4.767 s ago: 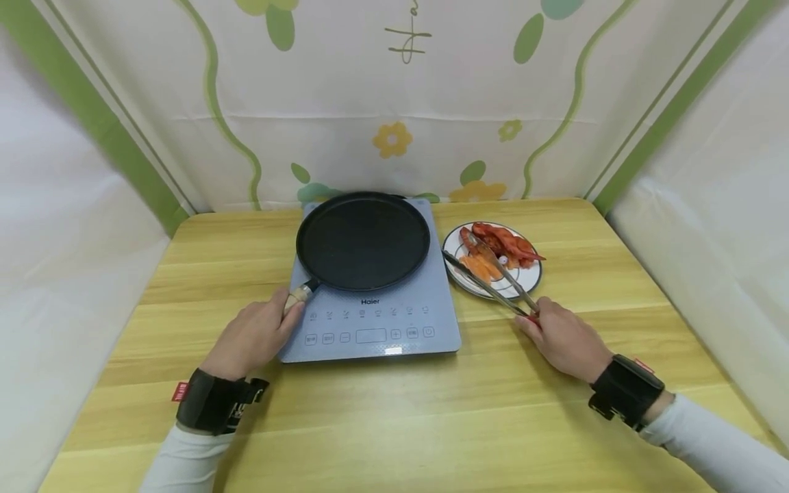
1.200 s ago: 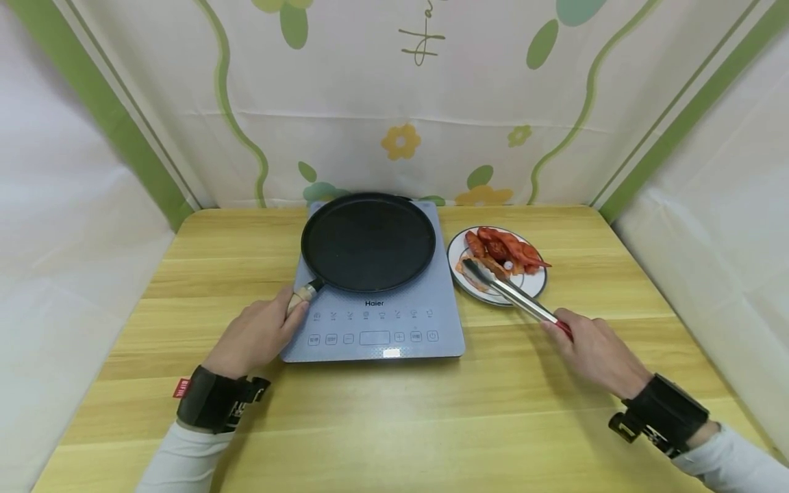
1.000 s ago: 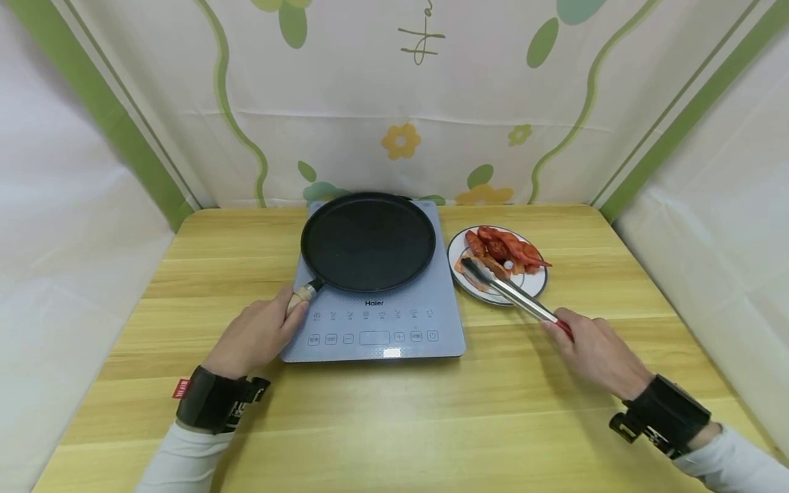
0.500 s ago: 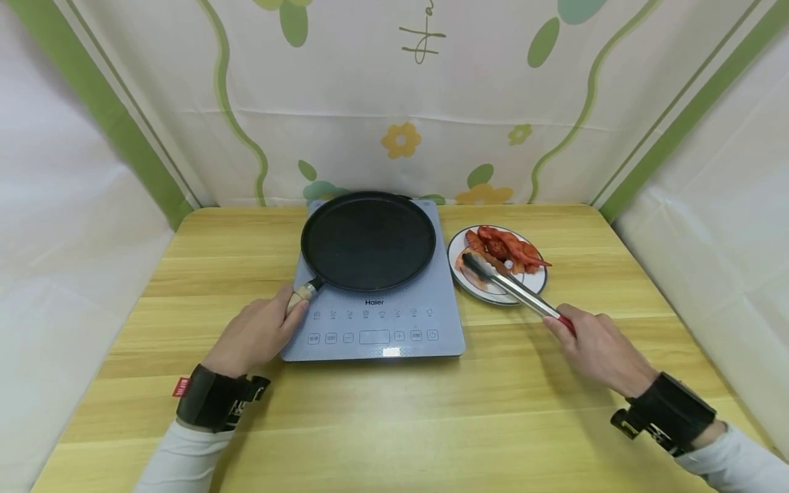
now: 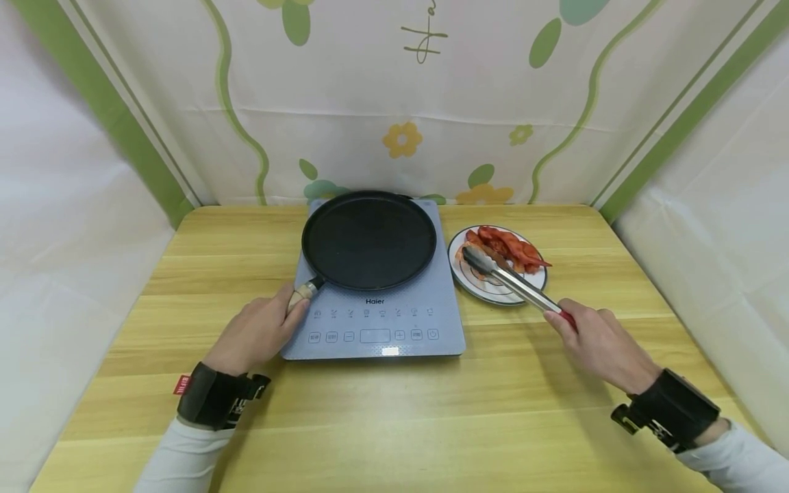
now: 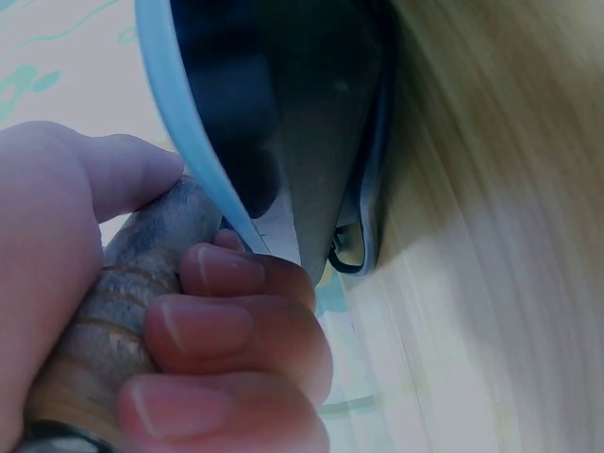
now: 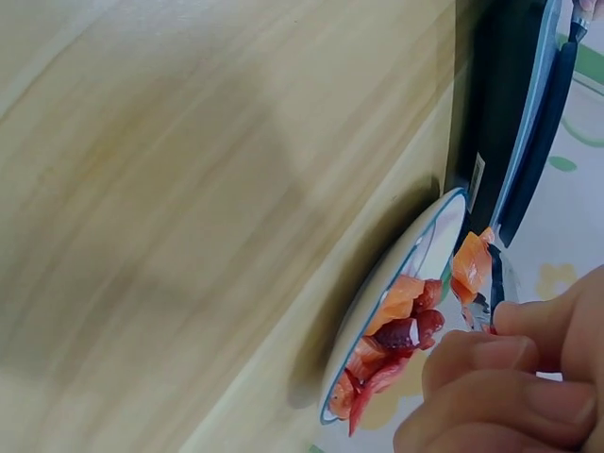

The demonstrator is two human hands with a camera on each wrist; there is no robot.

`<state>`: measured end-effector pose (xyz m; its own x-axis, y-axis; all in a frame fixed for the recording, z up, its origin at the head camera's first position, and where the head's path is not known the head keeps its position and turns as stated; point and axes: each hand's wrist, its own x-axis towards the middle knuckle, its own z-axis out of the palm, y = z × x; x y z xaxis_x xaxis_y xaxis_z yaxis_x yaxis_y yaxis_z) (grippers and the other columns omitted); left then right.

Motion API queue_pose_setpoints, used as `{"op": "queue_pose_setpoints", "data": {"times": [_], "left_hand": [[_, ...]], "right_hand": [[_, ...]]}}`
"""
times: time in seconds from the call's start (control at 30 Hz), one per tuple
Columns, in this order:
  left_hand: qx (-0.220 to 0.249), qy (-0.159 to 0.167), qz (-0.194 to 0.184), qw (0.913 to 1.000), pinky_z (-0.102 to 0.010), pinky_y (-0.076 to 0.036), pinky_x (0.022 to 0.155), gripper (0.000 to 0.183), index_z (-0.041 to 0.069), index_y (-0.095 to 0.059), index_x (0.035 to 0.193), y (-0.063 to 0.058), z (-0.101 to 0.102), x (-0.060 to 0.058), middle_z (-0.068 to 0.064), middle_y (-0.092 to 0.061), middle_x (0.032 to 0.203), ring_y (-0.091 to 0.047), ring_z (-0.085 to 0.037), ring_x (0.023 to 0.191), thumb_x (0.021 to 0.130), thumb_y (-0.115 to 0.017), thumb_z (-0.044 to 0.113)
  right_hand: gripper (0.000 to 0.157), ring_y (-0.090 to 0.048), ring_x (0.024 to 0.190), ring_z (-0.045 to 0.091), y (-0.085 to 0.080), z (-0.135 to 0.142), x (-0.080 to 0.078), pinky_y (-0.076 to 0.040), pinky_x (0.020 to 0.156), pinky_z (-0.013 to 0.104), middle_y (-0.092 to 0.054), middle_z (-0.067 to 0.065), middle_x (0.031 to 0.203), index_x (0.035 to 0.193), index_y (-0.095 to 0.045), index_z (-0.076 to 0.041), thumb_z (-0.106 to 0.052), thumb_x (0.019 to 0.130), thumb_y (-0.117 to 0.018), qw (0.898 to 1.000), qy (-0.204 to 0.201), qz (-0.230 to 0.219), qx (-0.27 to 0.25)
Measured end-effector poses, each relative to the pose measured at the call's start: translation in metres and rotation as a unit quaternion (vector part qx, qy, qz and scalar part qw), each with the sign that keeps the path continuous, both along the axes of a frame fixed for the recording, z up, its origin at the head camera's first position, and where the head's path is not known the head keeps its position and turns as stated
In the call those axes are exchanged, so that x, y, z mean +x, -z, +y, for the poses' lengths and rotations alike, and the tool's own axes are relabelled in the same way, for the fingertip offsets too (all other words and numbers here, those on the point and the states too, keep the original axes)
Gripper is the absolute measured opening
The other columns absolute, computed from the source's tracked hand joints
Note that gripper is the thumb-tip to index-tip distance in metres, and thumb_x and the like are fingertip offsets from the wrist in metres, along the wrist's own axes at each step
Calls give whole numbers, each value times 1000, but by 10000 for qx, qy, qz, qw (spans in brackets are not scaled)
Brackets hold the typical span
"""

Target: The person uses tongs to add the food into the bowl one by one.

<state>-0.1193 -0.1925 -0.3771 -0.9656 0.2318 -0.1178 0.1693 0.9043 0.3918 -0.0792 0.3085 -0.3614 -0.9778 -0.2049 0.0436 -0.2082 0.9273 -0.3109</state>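
My left hand grips the wooden handle of a flat black frying pan, its fingers curled round it in the left wrist view. The pan sits on a grey induction cooktop. In my right hand are metal tongs with red grips, squeezed together. Their dark tips are over the left part of a white plate with a dark rim. An orange piece of food is between the tips, above the plate in the right wrist view. Red and orange food pieces lie on the plate.
The wooden table carries the cooktop and the plate, which stand close together. Behind them hangs a white curtain printed with flowers, and white cloth walls close in both sides.
Earlier the tongs were spread over the food; they have closed on an orange piece. Over the last second their tips rose slightly. My left hand and the pan have stayed put.
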Motion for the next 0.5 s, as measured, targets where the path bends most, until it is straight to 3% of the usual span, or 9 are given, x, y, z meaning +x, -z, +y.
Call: {"op": "queue_pose_setpoints", "data": {"times": [0.5], "left_hand": [[-20,-44,-83,10000,-29,-35,56,36,11,-45,110,-2,0,0,-5,-50,74,-50,-17,67,103,-37,45]], "right_hand": [[28,-28,45,2,-15,-4,-7,-26,41,21,-34,-4,62,83,-48,-15,-33,103,-44,9985,-218,503,93]]}}
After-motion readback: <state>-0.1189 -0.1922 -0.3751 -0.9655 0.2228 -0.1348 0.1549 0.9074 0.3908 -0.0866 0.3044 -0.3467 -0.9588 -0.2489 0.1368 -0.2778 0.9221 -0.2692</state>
